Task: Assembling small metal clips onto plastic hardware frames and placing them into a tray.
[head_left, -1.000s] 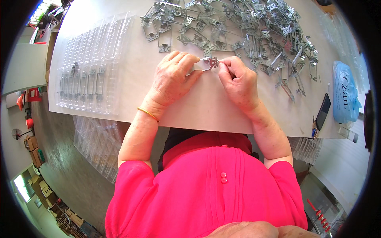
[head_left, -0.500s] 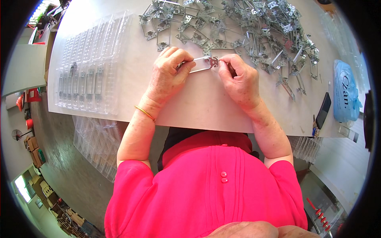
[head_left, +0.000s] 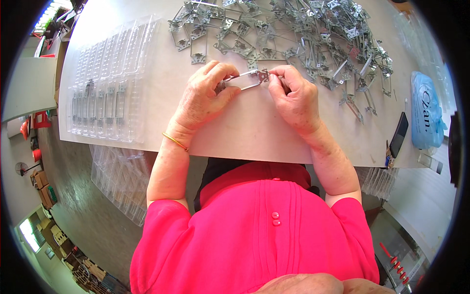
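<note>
Between my hands, above the near part of the table, is a metal bracket (head_left: 264, 75) with a small stamped plate at its right end and a long wire loop. My left hand (head_left: 201, 97) grips the loop's left end between thumb and curled fingers, which hide that end. My right hand (head_left: 296, 99) is closed in a pinch at the plate's right edge; its fingertips cover whatever lies between them. Just beyond is a large tangled heap of similar silvery metal brackets (head_left: 338, 36), with loose ones spreading left.
Clear plastic trays (head_left: 115, 63) lie at the table's left, the front one holding several brackets. More clear trays (head_left: 117, 171) are below the table edge. At the right are a black phone-like object (head_left: 399, 134) and a blue plastic bag (head_left: 425, 110).
My left hand has shifted slightly left and its thumb has dropped a little, so more of the wire loop shows. My right hand has barely moved.
</note>
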`<state>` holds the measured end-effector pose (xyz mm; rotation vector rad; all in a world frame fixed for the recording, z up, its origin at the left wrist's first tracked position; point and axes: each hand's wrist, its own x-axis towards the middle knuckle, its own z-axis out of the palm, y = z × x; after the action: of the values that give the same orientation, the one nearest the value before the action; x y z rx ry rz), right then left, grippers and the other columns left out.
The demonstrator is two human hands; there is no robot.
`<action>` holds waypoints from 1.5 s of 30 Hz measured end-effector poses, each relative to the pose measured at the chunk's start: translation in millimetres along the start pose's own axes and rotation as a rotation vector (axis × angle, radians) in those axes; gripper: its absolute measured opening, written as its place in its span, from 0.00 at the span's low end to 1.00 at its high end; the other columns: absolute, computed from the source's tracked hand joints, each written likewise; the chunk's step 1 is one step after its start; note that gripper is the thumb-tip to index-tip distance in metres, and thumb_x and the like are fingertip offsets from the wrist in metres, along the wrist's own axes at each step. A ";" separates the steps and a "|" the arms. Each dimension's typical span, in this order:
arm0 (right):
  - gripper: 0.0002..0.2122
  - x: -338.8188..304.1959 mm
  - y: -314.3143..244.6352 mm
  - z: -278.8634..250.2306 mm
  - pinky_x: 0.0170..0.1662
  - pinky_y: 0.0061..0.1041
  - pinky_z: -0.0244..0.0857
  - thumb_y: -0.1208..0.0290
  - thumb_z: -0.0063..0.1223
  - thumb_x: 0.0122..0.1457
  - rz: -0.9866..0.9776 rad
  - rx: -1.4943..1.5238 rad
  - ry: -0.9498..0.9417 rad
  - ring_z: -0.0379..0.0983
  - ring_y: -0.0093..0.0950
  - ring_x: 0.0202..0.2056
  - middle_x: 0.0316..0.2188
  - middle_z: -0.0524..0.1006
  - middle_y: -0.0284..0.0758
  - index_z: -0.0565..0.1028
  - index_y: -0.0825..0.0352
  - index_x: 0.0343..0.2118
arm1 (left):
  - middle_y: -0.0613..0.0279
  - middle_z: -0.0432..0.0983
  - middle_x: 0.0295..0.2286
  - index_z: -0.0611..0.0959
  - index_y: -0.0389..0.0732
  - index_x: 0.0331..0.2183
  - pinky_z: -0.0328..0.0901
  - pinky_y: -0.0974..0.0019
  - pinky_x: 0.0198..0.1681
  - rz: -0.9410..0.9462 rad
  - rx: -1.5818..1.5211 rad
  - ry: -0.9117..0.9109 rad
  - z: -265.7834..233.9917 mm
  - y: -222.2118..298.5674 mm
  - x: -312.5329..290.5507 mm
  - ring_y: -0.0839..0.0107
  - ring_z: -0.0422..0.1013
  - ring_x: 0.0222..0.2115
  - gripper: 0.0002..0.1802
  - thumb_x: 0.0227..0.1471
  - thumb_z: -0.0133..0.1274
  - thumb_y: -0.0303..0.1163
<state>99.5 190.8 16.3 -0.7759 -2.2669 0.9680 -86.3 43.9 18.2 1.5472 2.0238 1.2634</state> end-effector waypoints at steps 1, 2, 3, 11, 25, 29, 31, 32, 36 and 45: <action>0.03 0.0 -0.7 -0.5 0.28 0.34 0.74 0.75 0.62 0.64 0.000 0.000 0.001 0.82 0.36 0.23 0.25 0.83 0.40 0.80 0.64 0.39 | 0.59 0.79 0.33 0.85 0.42 0.43 0.73 0.61 0.35 0.014 0.006 0.004 0.6 -0.5 0.1 0.62 0.77 0.29 0.17 0.48 0.69 0.25; 0.03 0.1 -1.5 -1.0 0.28 0.33 0.74 0.75 0.62 0.64 -0.001 0.009 0.001 0.82 0.36 0.24 0.25 0.83 0.40 0.81 0.64 0.39 | 0.59 0.79 0.33 0.85 0.42 0.43 0.73 0.61 0.36 0.027 0.012 0.008 0.9 -0.6 0.4 0.62 0.77 0.30 0.17 0.49 0.68 0.25; 0.04 0.1 -1.6 -1.5 0.28 0.33 0.74 0.75 0.62 0.64 -0.001 0.019 0.001 0.83 0.35 0.24 0.26 0.84 0.40 0.81 0.64 0.40 | 0.59 0.79 0.33 0.85 0.42 0.43 0.73 0.61 0.36 0.028 0.011 0.007 1.1 0.9 0.6 0.62 0.77 0.30 0.17 0.49 0.68 0.25; 0.04 -0.3 -0.3 -0.5 0.29 0.32 0.75 0.76 0.61 0.64 -0.025 0.037 0.007 0.83 0.36 0.25 0.27 0.84 0.41 0.81 0.66 0.41 | 0.59 0.78 0.33 0.88 0.46 0.43 0.74 0.57 0.40 0.005 0.107 0.002 1.2 3.9 -0.9 0.57 0.78 0.33 0.17 0.49 0.68 0.26; 0.05 -3.2 1.4 0.7 0.29 0.34 0.74 0.78 0.63 0.62 -0.130 -0.010 0.032 0.83 0.39 0.24 0.24 0.83 0.41 0.80 0.65 0.41 | 0.60 0.78 0.32 0.88 0.44 0.46 0.73 0.62 0.38 0.108 0.206 0.012 2.3 0.2 -1.9 0.64 0.78 0.32 0.19 0.49 0.69 0.24; 0.07 -2.2 5.0 1.4 0.28 0.36 0.74 0.78 0.64 0.61 -0.271 -0.141 0.079 0.82 0.41 0.25 0.24 0.82 0.42 0.80 0.64 0.41 | 0.59 0.78 0.32 0.88 0.43 0.46 0.73 0.62 0.38 0.096 0.189 0.011 3.5 -0.5 -2.1 0.63 0.77 0.32 0.19 0.50 0.68 0.24; 0.07 -2.4 5.0 1.3 0.28 0.36 0.74 0.78 0.64 0.61 -0.279 -0.145 0.079 0.82 0.41 0.25 0.25 0.83 0.42 0.80 0.64 0.41 | 0.59 0.78 0.32 0.88 0.43 0.46 0.73 0.62 0.38 0.103 0.196 0.012 2.6 -0.1 -2.2 0.64 0.77 0.32 0.19 0.49 0.68 0.24; 0.07 -3.0 4.4 0.8 0.28 0.36 0.74 0.78 0.64 0.61 -0.237 -0.103 0.076 0.82 0.41 0.25 0.25 0.83 0.42 0.80 0.64 0.41 | 0.59 0.78 0.32 0.88 0.43 0.46 0.73 0.62 0.38 0.110 0.202 0.013 2.1 0.1 -2.3 0.64 0.77 0.32 0.19 0.49 0.68 0.23; 0.06 -2.1 2.4 -0.7 0.28 0.36 0.74 0.78 0.63 0.61 -0.202 -0.057 0.061 0.83 0.41 0.25 0.27 0.83 0.43 0.80 0.64 0.41 | 0.60 0.77 0.31 0.88 0.43 0.46 0.72 0.62 0.37 0.114 0.199 0.016 3.2 0.6 -2.1 0.64 0.76 0.31 0.19 0.49 0.68 0.23; 0.06 -1.8 4.9 -0.3 0.27 0.37 0.74 0.78 0.63 0.61 -0.264 -0.107 0.062 0.82 0.40 0.24 0.23 0.81 0.40 0.78 0.63 0.40 | 0.58 0.78 0.35 0.87 0.47 0.45 0.73 0.54 0.44 0.055 0.181 -0.029 2.4 0.2 -3.1 0.54 0.77 0.39 0.16 0.52 0.66 0.28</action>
<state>102.3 192.5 12.2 -0.5241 -2.3092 0.6967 -83.3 42.2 16.2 1.7020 2.1419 1.0956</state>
